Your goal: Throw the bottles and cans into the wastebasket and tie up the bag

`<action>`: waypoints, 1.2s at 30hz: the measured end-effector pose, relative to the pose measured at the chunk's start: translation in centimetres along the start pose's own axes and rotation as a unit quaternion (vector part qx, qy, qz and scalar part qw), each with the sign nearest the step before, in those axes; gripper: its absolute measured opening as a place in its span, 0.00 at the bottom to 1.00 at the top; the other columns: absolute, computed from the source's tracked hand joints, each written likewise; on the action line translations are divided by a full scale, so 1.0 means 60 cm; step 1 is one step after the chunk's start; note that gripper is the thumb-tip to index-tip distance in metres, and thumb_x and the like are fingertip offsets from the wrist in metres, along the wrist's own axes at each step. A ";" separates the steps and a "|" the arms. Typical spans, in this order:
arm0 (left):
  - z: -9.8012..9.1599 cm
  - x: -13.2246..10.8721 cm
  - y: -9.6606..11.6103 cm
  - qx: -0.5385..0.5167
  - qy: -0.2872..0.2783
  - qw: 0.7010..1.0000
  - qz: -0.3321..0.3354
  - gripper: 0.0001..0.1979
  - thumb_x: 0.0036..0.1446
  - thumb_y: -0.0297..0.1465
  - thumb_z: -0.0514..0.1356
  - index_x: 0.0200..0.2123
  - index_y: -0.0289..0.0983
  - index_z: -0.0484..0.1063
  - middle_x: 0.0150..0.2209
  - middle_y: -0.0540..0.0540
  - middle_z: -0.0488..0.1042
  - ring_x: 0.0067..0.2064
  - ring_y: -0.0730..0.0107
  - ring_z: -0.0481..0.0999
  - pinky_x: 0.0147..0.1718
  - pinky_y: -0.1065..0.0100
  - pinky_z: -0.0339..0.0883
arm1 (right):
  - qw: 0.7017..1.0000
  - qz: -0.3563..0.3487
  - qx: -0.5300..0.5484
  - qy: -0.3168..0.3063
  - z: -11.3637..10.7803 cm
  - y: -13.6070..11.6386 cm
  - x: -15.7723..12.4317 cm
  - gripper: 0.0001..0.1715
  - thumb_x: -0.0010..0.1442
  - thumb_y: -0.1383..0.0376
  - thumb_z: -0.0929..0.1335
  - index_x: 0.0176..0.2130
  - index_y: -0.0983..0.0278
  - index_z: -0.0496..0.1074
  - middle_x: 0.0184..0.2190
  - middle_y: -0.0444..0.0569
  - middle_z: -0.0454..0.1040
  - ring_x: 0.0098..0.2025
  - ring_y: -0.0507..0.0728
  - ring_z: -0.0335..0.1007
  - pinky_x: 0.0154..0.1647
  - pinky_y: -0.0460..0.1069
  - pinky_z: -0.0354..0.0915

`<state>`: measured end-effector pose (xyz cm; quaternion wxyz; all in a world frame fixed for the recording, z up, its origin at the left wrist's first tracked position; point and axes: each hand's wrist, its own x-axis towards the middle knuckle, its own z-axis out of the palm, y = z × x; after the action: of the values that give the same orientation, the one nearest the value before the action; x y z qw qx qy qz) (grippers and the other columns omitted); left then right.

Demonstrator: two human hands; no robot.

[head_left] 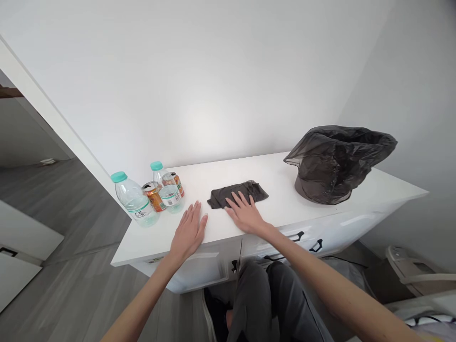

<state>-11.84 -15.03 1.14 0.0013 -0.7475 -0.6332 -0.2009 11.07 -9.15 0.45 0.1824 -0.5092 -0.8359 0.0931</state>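
Observation:
My right hand [245, 214] lies flat with spread fingers on a folded dark plastic bag [221, 195] in the middle of the white cabinet top. To its left, my left hand [188, 230] rests palm down on the bare surface, fingers stretched out, touching no object. Just beyond that hand stand two clear plastic bottles with teal caps, one nearer the left edge [135, 202] and one further right [166, 187]. Two orange drink cans are beside them: one can [154, 195] between the bottles, another can [179, 184] partly hidden behind the right bottle.
A dark trash bag [331, 166] stands opened out at the right of the white cabinet top [278, 178]. A white wall [221, 71] rises behind. Drawers with black handles [316, 245] are below the front edge. A beige appliance or chair [409, 266] is at lower right.

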 end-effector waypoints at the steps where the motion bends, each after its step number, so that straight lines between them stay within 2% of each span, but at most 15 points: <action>1: 0.000 0.001 0.001 0.006 -0.003 1.000 -0.005 0.34 0.76 0.47 0.39 0.74 0.31 0.53 0.75 0.37 0.56 0.76 0.55 0.53 0.74 0.51 0.50 | 1.000 -0.003 0.000 -0.008 -0.009 0.023 0.019 0.37 0.75 0.46 0.52 0.71 0.58 0.63 0.76 0.52 0.54 0.78 0.68 0.43 0.74 0.73 0.42; 5: 0.002 0.001 0.003 0.032 -0.005 0.999 -0.004 0.34 0.76 0.46 0.40 0.73 0.30 0.55 0.73 0.35 0.60 0.76 0.54 0.55 0.73 0.50 0.52 | 1.000 -0.006 -0.010 -0.016 -0.049 0.138 0.078 0.34 0.75 0.49 0.53 0.71 0.54 0.65 0.75 0.48 0.57 0.78 0.65 0.44 0.76 0.69 0.44; 7: 0.003 0.001 0.002 0.039 0.001 0.999 0.004 0.33 0.76 0.45 0.40 0.73 0.31 0.56 0.73 0.36 0.60 0.76 0.54 0.55 0.73 0.50 0.52 | 0.999 0.007 -0.025 -0.019 -0.063 0.193 0.092 0.33 0.75 0.51 0.54 0.71 0.53 0.64 0.74 0.47 0.58 0.78 0.65 0.44 0.76 0.68 0.44; 9: 0.007 0.002 0.001 0.043 0.007 0.999 0.012 0.32 0.76 0.45 0.41 0.73 0.32 0.57 0.73 0.37 0.61 0.76 0.54 0.55 0.73 0.49 0.52 | 0.998 0.036 -0.047 -0.009 -0.064 0.230 0.095 0.34 0.75 0.53 0.53 0.73 0.57 0.62 0.76 0.48 0.53 0.79 0.67 0.40 0.77 0.68 0.41; 11: 0.010 0.003 0.000 0.048 0.012 0.999 0.019 0.31 0.76 0.45 0.43 0.72 0.33 0.57 0.73 0.38 0.61 0.76 0.53 0.54 0.73 0.47 0.52 | 0.995 0.069 -0.063 0.029 -0.049 0.238 0.091 0.36 0.75 0.54 0.51 0.74 0.63 0.58 0.78 0.51 0.48 0.79 0.68 0.36 0.77 0.68 0.38; 13: 0.013 0.005 -0.001 0.055 0.016 0.998 0.022 0.31 0.75 0.45 0.44 0.72 0.33 0.58 0.72 0.38 0.62 0.76 0.52 0.55 0.73 0.46 0.52 | 0.992 0.085 -0.063 0.063 -0.024 0.223 0.085 0.38 0.75 0.52 0.50 0.75 0.64 0.55 0.78 0.53 0.44 0.79 0.69 0.33 0.77 0.69 0.36; 16: 0.012 0.007 -0.002 0.062 0.014 0.998 0.023 0.31 0.75 0.45 0.44 0.71 0.32 0.59 0.72 0.37 0.63 0.75 0.51 0.56 0.73 0.45 0.54 | 0.993 0.092 -0.043 0.054 0.008 0.192 0.089 0.39 0.75 0.48 0.50 0.75 0.60 0.55 0.78 0.52 0.44 0.79 0.69 0.33 0.76 0.70 0.37; 18: 0.010 0.007 -0.002 0.064 0.010 0.998 0.023 0.31 0.75 0.45 0.44 0.71 0.32 0.59 0.72 0.38 0.63 0.75 0.51 0.56 0.73 0.45 0.54 | 0.991 0.125 -0.036 0.030 0.012 0.191 0.102 0.41 0.74 0.45 0.49 0.75 0.61 0.56 0.78 0.54 0.46 0.79 0.70 0.35 0.75 0.71 0.37; 20: 0.007 0.007 -0.001 0.065 0.005 0.998 0.022 0.30 0.75 0.45 0.45 0.72 0.33 0.58 0.72 0.38 0.62 0.75 0.51 0.55 0.72 0.45 0.55 | 0.986 0.161 -0.039 0.013 0.004 0.214 0.118 0.43 0.74 0.44 0.48 0.75 0.61 0.55 0.77 0.56 0.48 0.79 0.70 0.37 0.75 0.70 0.37; 23: 0.005 0.005 0.000 0.067 -0.001 0.998 0.023 0.30 0.75 0.44 0.45 0.71 0.33 0.59 0.72 0.38 0.63 0.75 0.51 0.55 0.72 0.44 0.56 | 0.981 0.182 -0.064 0.005 -0.014 0.280 0.140 0.42 0.74 0.45 0.47 0.76 0.60 0.54 0.77 0.55 0.48 0.78 0.69 0.39 0.75 0.69 0.38; 26: 0.005 0.003 0.000 0.066 0.000 0.998 0.025 0.29 0.75 0.44 0.45 0.71 0.34 0.59 0.72 0.37 0.62 0.75 0.51 0.56 0.72 0.44 0.56 | 0.975 0.205 -0.090 0.016 -0.023 0.348 0.153 0.42 0.74 0.46 0.47 0.75 0.60 0.55 0.77 0.57 0.49 0.78 0.70 0.41 0.75 0.69 0.39; 29: 0.008 0.003 -0.001 0.062 0.001 0.998 0.021 0.29 0.75 0.44 0.45 0.71 0.34 0.59 0.73 0.38 0.62 0.75 0.52 0.55 0.72 0.45 0.55 | 0.967 0.234 -0.091 0.036 -0.024 0.390 0.158 0.41 0.75 0.48 0.46 0.74 0.62 0.57 0.76 0.58 0.51 0.77 0.70 0.42 0.75 0.69 0.41; 32: 0.010 0.004 -0.002 0.058 0.007 0.998 0.021 0.29 0.75 0.44 0.46 0.70 0.35 0.60 0.73 0.39 0.62 0.75 0.52 0.55 0.73 0.46 0.55 | 0.963 0.250 -0.081 0.062 -0.021 0.395 0.152 0.41 0.75 0.49 0.46 0.74 0.63 0.58 0.78 0.57 0.47 0.78 0.71 0.37 0.75 0.68 0.42; 36: 0.008 0.003 -0.002 0.060 0.023 0.997 0.032 0.28 0.74 0.44 0.47 0.69 0.36 0.62 0.72 0.39 0.64 0.75 0.51 0.57 0.72 0.45 0.56 | 0.966 0.232 -0.082 0.075 -0.017 0.370 0.129 0.40 0.75 0.49 0.47 0.75 0.64 0.53 0.79 0.55 0.38 0.79 0.69 0.33 0.75 0.67 0.43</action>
<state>-11.76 -14.70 0.74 0.0671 -0.7610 -0.6197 -0.1801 26.42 7.94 -4.58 0.1758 -0.7080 -0.6835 0.0251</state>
